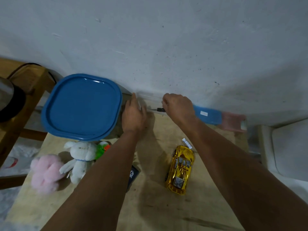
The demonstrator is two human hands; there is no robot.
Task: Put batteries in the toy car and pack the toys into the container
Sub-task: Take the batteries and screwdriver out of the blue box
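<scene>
Gold toy car (180, 170) sits roof-up on table (150, 205), untouched, near a loose battery (187, 143). Right hand (179, 106) curls round a small dark tool (160, 110), likely for the battery cover. Left hand (134, 114) hovers with fingers extended, holding nothing. Blue-lidded container (81, 107) still closed; plush toys (66, 162) wait beside it.

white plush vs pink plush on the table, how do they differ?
Colour: the white plush is white with a thin blue neck band; the pink plush is all pink. Shape: the white plush shows ears, arms and legs clearly; the pink plush reads as a fuzzy, blurred lump. Place: the white plush lies nearer the blue lid; the pink plush sits at the table edge. Both are soft toys, side by side, untouched by either hand.
</scene>
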